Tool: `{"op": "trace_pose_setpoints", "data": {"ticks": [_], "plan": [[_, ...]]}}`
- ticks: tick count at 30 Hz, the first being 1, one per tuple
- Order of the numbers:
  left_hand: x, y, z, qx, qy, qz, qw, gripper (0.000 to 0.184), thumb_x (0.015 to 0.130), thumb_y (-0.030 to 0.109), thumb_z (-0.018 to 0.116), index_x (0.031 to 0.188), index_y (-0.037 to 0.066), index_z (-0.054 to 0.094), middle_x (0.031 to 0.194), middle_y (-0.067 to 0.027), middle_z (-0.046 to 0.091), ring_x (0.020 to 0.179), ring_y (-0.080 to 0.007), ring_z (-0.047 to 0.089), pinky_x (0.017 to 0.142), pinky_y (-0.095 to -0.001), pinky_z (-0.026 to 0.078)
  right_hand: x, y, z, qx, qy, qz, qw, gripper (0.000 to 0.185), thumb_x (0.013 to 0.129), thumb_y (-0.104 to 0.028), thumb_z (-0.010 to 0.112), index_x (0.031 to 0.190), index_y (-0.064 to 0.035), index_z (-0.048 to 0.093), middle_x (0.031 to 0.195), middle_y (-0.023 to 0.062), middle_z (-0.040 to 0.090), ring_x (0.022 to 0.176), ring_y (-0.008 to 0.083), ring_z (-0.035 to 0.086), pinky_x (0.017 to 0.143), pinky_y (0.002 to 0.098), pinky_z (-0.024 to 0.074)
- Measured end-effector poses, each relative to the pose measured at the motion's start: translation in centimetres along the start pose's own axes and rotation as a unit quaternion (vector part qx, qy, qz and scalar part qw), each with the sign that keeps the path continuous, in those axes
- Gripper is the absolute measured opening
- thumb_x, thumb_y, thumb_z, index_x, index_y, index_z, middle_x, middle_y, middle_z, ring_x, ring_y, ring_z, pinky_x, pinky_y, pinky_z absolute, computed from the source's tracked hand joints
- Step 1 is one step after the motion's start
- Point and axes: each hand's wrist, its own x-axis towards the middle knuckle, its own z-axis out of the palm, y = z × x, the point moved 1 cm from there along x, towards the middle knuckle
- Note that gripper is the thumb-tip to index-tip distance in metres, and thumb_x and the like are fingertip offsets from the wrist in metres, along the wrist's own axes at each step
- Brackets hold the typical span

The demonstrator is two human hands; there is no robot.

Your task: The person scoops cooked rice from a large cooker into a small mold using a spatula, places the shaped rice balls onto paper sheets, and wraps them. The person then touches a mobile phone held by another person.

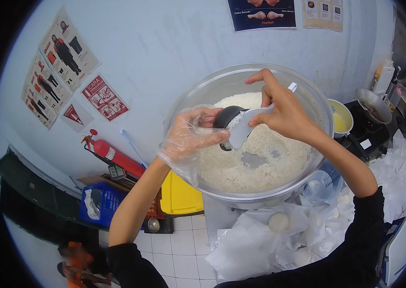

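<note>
My left hand (pixel 187 133), in a clear plastic glove, is closed around a small black bowl (pixel 226 116) tipped on its side. White rice shows at the bowl's mouth. Pinched in my right hand (pixel 283 111), which looks bare, is a pale grey rice paddle (pixel 242 133) with a dotted surface. Its flat face lies against the rice and the bowl's opening. Both hands are above a large round metal pot (pixel 255 196) holding loose cooked rice (pixel 251 175). Bare metal shows through the rice in patches.
Below the pot lie white paper sheets (pixel 246 245) with a round rice portion (pixel 278 222) on them. A clear plastic container (pixel 319 185) stands at the pot's right. Farther right are a pan of yellow liquid (pixel 341 117) and a wok (pixel 373 105). Another person (pixel 78 264) is at lower left.
</note>
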Motion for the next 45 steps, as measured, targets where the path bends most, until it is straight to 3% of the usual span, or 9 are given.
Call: {"op": "trace_pose_setpoints", "data": {"ticks": [7,19,22,25,28,31,34,37,45], "plan": [[-0.2,0.5,0.5,0.121,0.043,0.026,0.991,0.061,0.065,0.026,0.090,0.113,-0.002,0.066,0.105,-0.0160,0.069,0.100,-0.0248,0.066,0.091,-0.0389,0.054,0.4,1.2,0.0,0.028,0.006,0.027,0.999,0.072,0.061,0.002,0.083,0.123,-0.0152,0.048,0.063,-0.0035,0.040,0.061,0.0096,0.043,0.068,0.0270,0.0363],[0.5,-1.2,0.8,-0.018,0.026,0.004,0.999,0.054,0.073,0.020,0.086,0.117,-0.002,0.063,0.106,-0.0133,0.067,0.099,-0.0209,0.065,0.090,-0.0360,0.056,1.3,1.5,-1.1,0.042,-0.004,-0.017,0.999,0.073,0.061,0.000,0.084,0.124,-0.0163,0.050,0.064,-0.0030,0.041,0.062,0.0103,0.042,0.068,0.0282,0.0367],[0.3,-1.2,1.0,-0.099,0.050,-0.088,0.990,0.053,0.077,0.020,0.083,0.118,-0.002,0.060,0.109,-0.0112,0.064,0.098,-0.0198,0.064,0.090,-0.0377,0.056,1.5,1.4,-2.1,-0.028,-0.025,-0.070,0.997,0.073,0.062,-0.004,0.084,0.126,-0.0184,0.053,0.068,-0.0020,0.043,0.067,0.0126,0.043,0.072,0.0300,0.0363],[1.1,-3.2,-0.9,-0.174,0.069,-0.116,0.975,0.052,0.079,0.026,0.081,0.116,-0.002,0.058,0.111,-0.0096,0.060,0.103,-0.0199,0.062,0.091,-0.0401,0.056,0.7,1.7,-4.1,-0.215,0.025,-0.139,0.966,0.071,0.065,-0.007,0.083,0.129,-0.0216,0.055,0.070,-0.0017,0.043,0.077,0.0145,0.045,0.077,0.0315,0.0352],[1.2,-3.1,-2.2,-0.150,0.077,-0.098,0.981,0.050,0.080,0.032,0.080,0.111,0.000,0.059,0.107,-0.0089,0.059,0.109,-0.0212,0.059,0.093,-0.0424,0.054,0.7,2.3,-5.7,-0.300,0.008,-0.169,0.939,0.068,0.069,-0.006,0.080,0.130,-0.0245,0.055,0.072,-0.0014,0.045,0.081,0.0166,0.042,0.080,0.0326,0.0342],[1.4,-3.0,-2.1,-0.102,0.071,-0.103,0.987,0.050,0.087,0.036,0.071,0.120,0.002,0.057,0.113,-0.0086,0.062,0.108,-0.0197,0.058,0.098,-0.0432,0.047,0.8,1.1,-5.6,-0.205,0.027,-0.135,0.969,0.067,0.073,-0.004,0.076,0.132,-0.0263,0.054,0.074,-0.0014,0.046,0.082,0.0181,0.041,0.083,0.0341,0.0340],[1.7,-1.7,-0.6,-0.097,0.092,-0.126,0.983,0.054,0.081,0.035,0.078,0.115,-0.002,0.058,0.110,-0.0109,0.060,0.107,-0.0214,0.059,0.093,-0.0400,0.052,0.8,-0.5,-4.0,-0.243,-0.005,-0.133,0.961,0.065,0.077,0.001,0.071,0.132,-0.0217,0.046,0.082,0.0063,0.069,0.078,0.0218,0.064,0.088,0.0385,0.0317],[2.4,-1.4,0.0,-0.096,0.100,-0.125,0.982,0.053,0.083,0.033,0.076,0.117,-0.004,0.057,0.112,-0.0128,0.061,0.106,-0.0217,0.059,0.091,-0.0378,0.053,0.5,-1.2,-2.4,-0.229,0.009,-0.130,0.965,0.065,0.076,0.002,0.070,0.131,-0.0191,0.045,0.090,0.0105,0.071,0.081,0.0220,0.066,0.087,0.0384,0.0311],[3.7,-0.8,1.1,-0.078,0.102,-0.149,0.980,0.046,0.084,0.029,0.076,0.111,-0.006,0.061,0.108,-0.0131,0.063,0.095,-0.0211,0.063,0.080,-0.0330,0.055,0.6,-0.8,0.0,-0.207,0.004,-0.180,0.962,0.067,0.075,0.006,0.069,0.132,-0.0194,0.045,0.089,0.0100,0.071,0.081,0.0220,0.067,0.086,0.0391,0.0315]]}}
